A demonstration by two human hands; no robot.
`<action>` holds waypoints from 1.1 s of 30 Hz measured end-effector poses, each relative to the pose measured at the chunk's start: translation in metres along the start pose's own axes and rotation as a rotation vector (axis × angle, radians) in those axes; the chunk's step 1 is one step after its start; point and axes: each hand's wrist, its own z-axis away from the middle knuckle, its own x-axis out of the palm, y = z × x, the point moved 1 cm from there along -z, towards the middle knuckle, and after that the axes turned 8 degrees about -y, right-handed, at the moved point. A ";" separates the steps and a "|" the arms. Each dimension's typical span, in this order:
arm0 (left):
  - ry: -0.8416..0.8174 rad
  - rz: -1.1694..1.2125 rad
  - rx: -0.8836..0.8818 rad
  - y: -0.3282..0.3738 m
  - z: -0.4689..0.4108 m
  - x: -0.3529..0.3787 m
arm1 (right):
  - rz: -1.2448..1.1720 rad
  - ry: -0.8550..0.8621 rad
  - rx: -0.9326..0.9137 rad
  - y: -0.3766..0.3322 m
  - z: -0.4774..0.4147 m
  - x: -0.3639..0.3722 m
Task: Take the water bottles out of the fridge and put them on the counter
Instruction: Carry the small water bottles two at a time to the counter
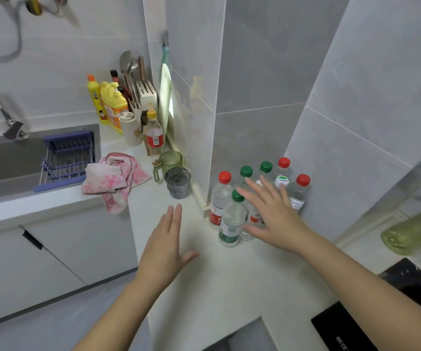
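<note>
Several clear water bottles with red and green caps stand upright in a cluster (232, 219) on the white counter (204, 287), in the corner against the grey tiled wall. The nearest one has a green cap and a green label (230, 224). My right hand (272, 214) hovers over the cluster with its fingers spread, holding nothing. My left hand (166, 249) is stretched out flat above the counter, left of the bottles, also holding nothing. The fridge is not in view.
Two tumblers, one green (170, 163) and one grey (177, 182), stand left of the bottles. A pink towel (114, 179) hangs over the counter edge beside the sink (7, 163). Detergent bottles and a utensil holder stand behind. A black hob (381, 312) lies at lower right.
</note>
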 end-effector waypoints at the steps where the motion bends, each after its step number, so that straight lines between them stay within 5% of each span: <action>1: 0.025 -0.031 0.001 -0.001 0.009 -0.007 | -0.003 0.004 -0.018 -0.009 0.001 0.002; 15: 0.272 -0.445 -0.325 0.004 0.174 -0.030 | 0.029 -0.117 -0.404 -0.118 0.032 0.033; 33: 0.387 -0.488 -0.825 0.040 0.407 -0.020 | -0.068 -0.129 -0.881 -0.285 0.113 0.042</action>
